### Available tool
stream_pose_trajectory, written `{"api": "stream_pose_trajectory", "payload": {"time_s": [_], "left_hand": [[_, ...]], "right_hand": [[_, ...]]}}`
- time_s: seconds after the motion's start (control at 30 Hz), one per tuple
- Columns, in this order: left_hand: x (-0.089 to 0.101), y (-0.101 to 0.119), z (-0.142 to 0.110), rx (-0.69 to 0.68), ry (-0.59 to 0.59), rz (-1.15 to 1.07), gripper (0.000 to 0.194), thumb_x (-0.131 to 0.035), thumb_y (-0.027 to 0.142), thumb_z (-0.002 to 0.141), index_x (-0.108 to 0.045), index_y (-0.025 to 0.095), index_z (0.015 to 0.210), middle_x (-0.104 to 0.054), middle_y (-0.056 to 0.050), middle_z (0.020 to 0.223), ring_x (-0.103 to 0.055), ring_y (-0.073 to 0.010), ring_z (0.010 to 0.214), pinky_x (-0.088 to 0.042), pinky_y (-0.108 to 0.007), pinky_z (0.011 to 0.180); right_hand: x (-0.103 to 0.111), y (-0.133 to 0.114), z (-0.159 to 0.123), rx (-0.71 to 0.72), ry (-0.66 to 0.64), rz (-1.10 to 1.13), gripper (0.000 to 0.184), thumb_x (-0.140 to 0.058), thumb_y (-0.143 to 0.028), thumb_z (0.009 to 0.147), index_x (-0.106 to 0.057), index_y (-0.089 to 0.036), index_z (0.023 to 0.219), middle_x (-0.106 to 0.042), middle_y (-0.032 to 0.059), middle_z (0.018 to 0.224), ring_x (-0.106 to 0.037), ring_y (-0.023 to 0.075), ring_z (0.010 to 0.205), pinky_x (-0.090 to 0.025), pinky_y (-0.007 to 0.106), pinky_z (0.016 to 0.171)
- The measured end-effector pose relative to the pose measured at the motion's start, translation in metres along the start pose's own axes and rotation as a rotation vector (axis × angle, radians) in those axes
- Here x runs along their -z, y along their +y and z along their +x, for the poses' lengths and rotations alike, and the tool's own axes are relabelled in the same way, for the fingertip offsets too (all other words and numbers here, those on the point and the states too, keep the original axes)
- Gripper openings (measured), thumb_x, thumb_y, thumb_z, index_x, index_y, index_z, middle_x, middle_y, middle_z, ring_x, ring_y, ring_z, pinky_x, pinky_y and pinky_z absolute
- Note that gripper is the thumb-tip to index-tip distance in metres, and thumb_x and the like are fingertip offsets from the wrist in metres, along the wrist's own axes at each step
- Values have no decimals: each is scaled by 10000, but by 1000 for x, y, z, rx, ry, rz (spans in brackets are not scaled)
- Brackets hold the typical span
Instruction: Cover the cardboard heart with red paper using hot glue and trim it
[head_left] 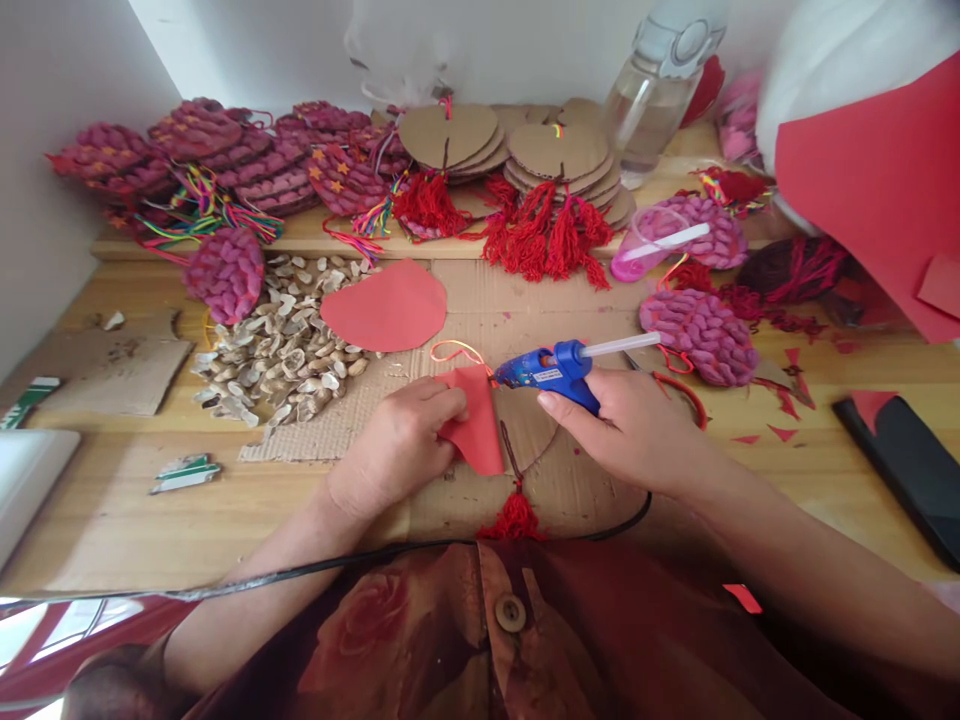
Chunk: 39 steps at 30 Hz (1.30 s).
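Beyond the red tassel (517, 515), the red paper (484, 430) is pinched in the left hand (411, 430). From the right, the blue glue gun (551, 370) is gripped in the right hand (636, 425), long axis laid left to right, nozzle (500, 377) pointed at the paper's far right corner.

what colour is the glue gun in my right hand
The glue gun is blue; head view.

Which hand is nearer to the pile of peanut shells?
Left. The left hand, gripping red paper, is right of the peanut shells; the right hand, holding a glue gun, is farther right.
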<state>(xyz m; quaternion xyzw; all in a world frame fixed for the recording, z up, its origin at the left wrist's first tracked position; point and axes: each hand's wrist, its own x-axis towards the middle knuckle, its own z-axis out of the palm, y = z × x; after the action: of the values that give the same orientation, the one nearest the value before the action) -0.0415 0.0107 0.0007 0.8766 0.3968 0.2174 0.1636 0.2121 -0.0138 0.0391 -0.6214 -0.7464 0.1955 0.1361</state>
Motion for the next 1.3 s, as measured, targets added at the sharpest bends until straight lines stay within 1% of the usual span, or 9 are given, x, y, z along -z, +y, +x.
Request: {"api": "stream_pose_trajectory", "payload": {"time_s": [0.17, 0.33, 0.5, 0.67, 0.83, 0.97, 1.13, 1.2, 1.3], "left_hand": [[0, -1, -1, 6, 26, -32, 228, -534, -17, 685, -590, 186, 773, -597, 1, 742, -571, -140, 694, -429, -243, 630], [2, -2, 1, 18, 28, -37, 220, -532, -8, 684, -604, 183, 766, -589, 9, 733, -558, -124, 663, -408, -229, 609], [5, -1, 1, 60, 19, -80, 207, -548, 5, 695, -625, 177, 783, -611, 18, 740, -571, -115, 665, -417, -221, 621], [7, -1, 2, 97, 32, -103, 198, -572, 20, 694, -638, 178, 794, -631, 34, 732, -592, -106, 659, -431, -209, 628], [8, -2, 2, 105, 41, -116, 174, -578, 35, 692, -638, 178, 771, -652, 37, 726, -597, -102, 638, -440, -208, 623], [8, -1, 2, 95, 42, -114, 174, -572, 35, 692, -637, 177, 769, -659, 37, 730, -601, -99, 640, -442, -205, 625], [8, -2, 3, 84, 59, -119, 159, -588, 41, 690, -635, 175, 760, -656, 45, 715, -592, -91, 624, -432, -198, 613], [7, -3, 3, 88, 58, -118, 149, -590, 47, 689, -633, 176, 750, -636, 51, 688, -576, -88, 605, -424, -198, 597], [7, -3, 3, 97, 53, -118, 136, -592, 60, 688, -634, 176, 745, -630, 49, 677, -568, -93, 596, -422, -203, 588]], "right_hand": [[2, -2, -1, 0, -6, -2, 422, -517, -493, 961, -447, -230, 638, -511, 10, 560, -429, 147, 527, -237, 313, 548], [5, -2, -4, 21, -15, 22, 415, -530, -474, 963, -483, -229, 632, -433, -13, 503, -415, 150, 511, -241, 323, 566], [6, -2, -5, 10, -15, -10, 401, -545, -469, 946, -502, -226, 631, -422, -13, 488, -390, 146, 495, -218, 326, 557], [9, -8, -1, -21, -57, -57, 364, -533, -422, 953, -520, -209, 658, -517, 5, 550, -419, 136, 519, -238, 303, 551], [9, -11, 4, -18, -71, -72, 353, -518, -435, 955, -551, -194, 699, -552, 20, 587, -438, 145, 549, -248, 296, 558], [7, -11, 5, -13, -63, -112, 351, -503, -445, 963, -601, -178, 758, -591, 45, 622, -473, 164, 581, -252, 300, 565], [7, -11, 3, 33, -34, -148, 336, -496, -426, 972, -652, -160, 839, -637, 67, 661, -519, 183, 608, -251, 305, 571], [8, -11, 2, 55, -24, -157, 322, -495, -408, 977, -658, -160, 853, -641, 65, 663, -518, 180, 602, -245, 306, 569], [11, -11, 1, 68, -32, -153, 300, -505, -392, 974, -654, -165, 847, -604, 39, 617, -481, 168, 571, -244, 307, 570]]}}
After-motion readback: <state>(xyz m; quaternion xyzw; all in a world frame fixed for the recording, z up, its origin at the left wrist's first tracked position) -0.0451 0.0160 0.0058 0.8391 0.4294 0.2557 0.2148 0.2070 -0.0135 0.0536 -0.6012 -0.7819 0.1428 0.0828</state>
